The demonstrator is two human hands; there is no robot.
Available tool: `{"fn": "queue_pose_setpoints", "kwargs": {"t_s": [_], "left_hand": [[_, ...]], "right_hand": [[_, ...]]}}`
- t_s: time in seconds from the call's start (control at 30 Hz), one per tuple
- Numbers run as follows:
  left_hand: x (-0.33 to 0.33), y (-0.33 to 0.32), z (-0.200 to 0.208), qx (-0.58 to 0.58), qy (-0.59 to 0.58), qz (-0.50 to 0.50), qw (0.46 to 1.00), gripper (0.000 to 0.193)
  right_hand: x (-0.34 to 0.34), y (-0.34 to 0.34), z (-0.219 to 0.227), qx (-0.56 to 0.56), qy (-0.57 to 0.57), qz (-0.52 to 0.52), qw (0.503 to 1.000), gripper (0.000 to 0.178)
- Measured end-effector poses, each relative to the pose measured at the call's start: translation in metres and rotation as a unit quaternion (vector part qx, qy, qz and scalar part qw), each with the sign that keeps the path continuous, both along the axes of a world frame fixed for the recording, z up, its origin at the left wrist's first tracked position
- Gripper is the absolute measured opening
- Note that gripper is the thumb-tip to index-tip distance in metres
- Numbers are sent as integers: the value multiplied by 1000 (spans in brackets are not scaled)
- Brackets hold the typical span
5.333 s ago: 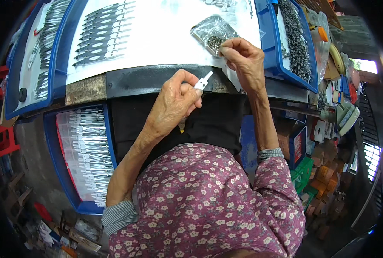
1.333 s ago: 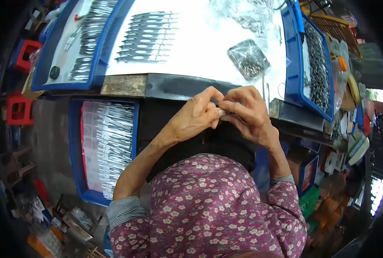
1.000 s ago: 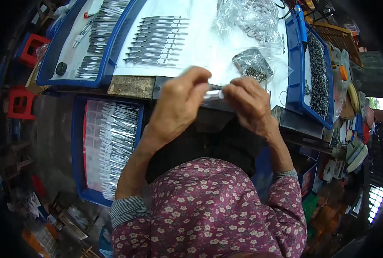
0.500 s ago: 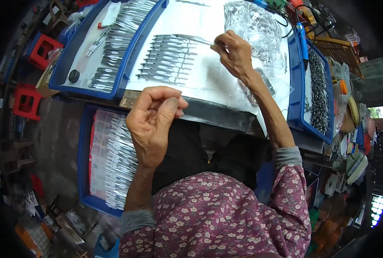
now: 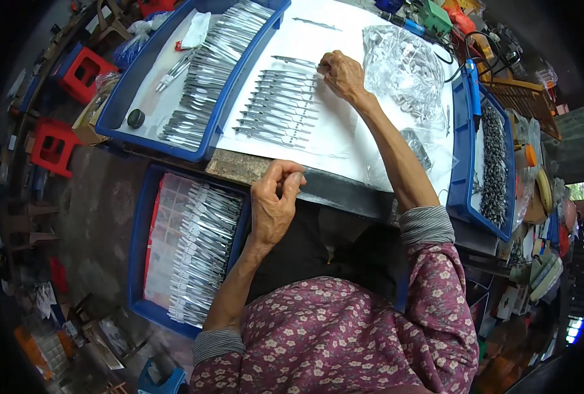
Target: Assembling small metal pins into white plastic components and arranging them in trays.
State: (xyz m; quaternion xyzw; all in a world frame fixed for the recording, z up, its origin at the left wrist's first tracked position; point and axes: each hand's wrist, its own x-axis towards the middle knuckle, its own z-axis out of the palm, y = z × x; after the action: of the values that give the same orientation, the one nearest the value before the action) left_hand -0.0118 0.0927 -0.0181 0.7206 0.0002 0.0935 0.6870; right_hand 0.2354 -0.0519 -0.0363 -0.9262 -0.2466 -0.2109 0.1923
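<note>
My right hand [image 5: 344,75] is over the far part of the white-covered table, its fingers pinched on the right end of a slim pointed metal piece, tweezer-like in shape [image 5: 296,61]. This piece lies just beyond a row of several similar metal pieces [image 5: 275,108], set side by side with their tips to the left. My left hand [image 5: 275,203] hovers in front of the table's near edge. Its thumb and forefinger are brought together and the other fingers curl in; what they hold, if anything, is too small to make out.
A blue tray [image 5: 216,128] of stacked metal pieces stands left, another blue tray [image 5: 134,289] lower down. At right, a blue tray [image 5: 459,190] holds small dark parts, with a blue pen-shaped tool [image 5: 473,85] at its edge. A clear plastic bag [image 5: 403,72] of parts lies nearby.
My right hand has brought the metal piece down to the far end of the row. My left hand has shifted right and lower, its fingers drawn closer together. The whole view has shifted slightly.
</note>
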Motion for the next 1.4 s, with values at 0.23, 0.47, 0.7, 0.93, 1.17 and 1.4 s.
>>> {"fn": "queue_pose_setpoints", "kwargs": {"t_s": [0.23,0.47,0.7,0.93,1.17,1.4], "left_hand": [[2,-2,-9,0,16,-20,1000,9],[2,0,-12,5,18,-22,1000,10],[2,0,-10,17,18,-30,999,10],[3,3,-8,37,18,-36,998,10],[24,40,37,87,-64,13,994,10],[90,129,60,275,-111,97,950,14]], "right_hand": [[9,-4,-7,-6,51,22,998,11],[4,-2,-8,-25,89,40,995,16],[1,-3,-9,-20,76,41,996,16],[-4,-1,-11,-3,80,43,996,18],[-4,-5,-8,41,80,55,994,21],[-37,-2,32,127,57,106,985,20]]}}
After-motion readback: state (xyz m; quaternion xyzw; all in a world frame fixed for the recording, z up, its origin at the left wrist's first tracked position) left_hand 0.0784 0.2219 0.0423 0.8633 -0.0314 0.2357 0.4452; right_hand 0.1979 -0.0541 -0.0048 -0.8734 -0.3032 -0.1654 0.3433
